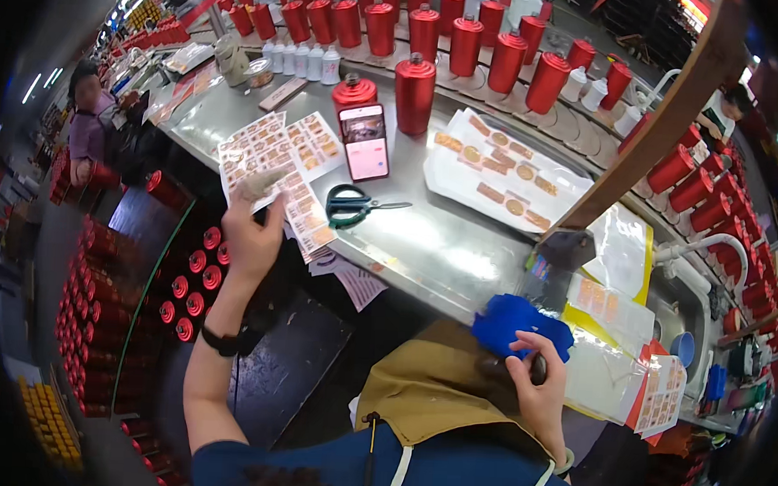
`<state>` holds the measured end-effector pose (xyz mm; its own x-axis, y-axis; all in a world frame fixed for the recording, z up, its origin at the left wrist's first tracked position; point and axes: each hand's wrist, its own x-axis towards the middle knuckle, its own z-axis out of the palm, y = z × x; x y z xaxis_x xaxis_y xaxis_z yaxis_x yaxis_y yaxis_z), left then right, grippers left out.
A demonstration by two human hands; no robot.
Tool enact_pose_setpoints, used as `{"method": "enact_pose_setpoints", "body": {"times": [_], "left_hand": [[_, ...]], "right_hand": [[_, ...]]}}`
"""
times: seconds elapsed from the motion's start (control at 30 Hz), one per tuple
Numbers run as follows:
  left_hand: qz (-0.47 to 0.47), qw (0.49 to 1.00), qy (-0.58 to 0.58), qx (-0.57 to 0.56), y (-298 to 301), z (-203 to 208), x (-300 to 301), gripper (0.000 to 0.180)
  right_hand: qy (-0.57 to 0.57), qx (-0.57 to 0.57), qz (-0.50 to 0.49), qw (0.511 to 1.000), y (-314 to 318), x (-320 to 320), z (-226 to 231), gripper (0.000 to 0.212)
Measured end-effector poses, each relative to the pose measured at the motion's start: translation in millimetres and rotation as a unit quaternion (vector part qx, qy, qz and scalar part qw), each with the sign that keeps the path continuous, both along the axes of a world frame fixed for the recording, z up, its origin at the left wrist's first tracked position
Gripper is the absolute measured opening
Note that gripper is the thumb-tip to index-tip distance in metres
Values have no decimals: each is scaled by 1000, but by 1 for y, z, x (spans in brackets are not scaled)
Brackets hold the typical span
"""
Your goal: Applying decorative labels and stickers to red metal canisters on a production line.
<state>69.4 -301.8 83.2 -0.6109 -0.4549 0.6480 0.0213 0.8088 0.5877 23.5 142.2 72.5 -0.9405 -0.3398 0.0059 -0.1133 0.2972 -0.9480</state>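
Observation:
My left hand [253,236] is at the table's near edge, its thumb and fingers closed on a printed decal sheet [307,217] with brown-gold patterns. More printed sheets [258,144] lie beneath and behind it. To the right of that hand lie scissors [351,205] with dark green handles, blades pointing right. Lower right, my right hand [540,387] is closed round a small dark piece that the fingers mostly hide. A crumpled blue cloth [521,327] lies just beyond those fingers. A phone [364,142] stands upright against a red bottle [354,92].
A white tray [441,180] holds several cut decals. One red bottle [414,95] stands behind it, with rows of red bottles on a conveyor [536,119] beyond. A brown post [646,120] rises at right, near a sink [668,293]. At far left is another person [91,131].

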Motion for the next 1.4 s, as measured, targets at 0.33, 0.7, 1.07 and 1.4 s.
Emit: {"method": "enact_pose_setpoints", "body": {"times": [0.33, 0.7, 1.07, 1.4], "left_hand": [[-9, 977, -10, -213, 97, -13, -328, 72], [206, 961, -9, 186, 10, -50, -397, 92], [-23, 981, 143, 129, 85, -12, -394, 85], [-239, 903, 85, 347, 144, 26, -356, 95]], "right_hand": [[39, -5, -77, 996, 40, -32, -8, 34], [-21, 2, -132, 991, 83, -78, -23, 33], [51, 49, -146, 987, 100, -101, -17, 17], [55, -4, -165, 985, 114, -101, -36, 22]]}}
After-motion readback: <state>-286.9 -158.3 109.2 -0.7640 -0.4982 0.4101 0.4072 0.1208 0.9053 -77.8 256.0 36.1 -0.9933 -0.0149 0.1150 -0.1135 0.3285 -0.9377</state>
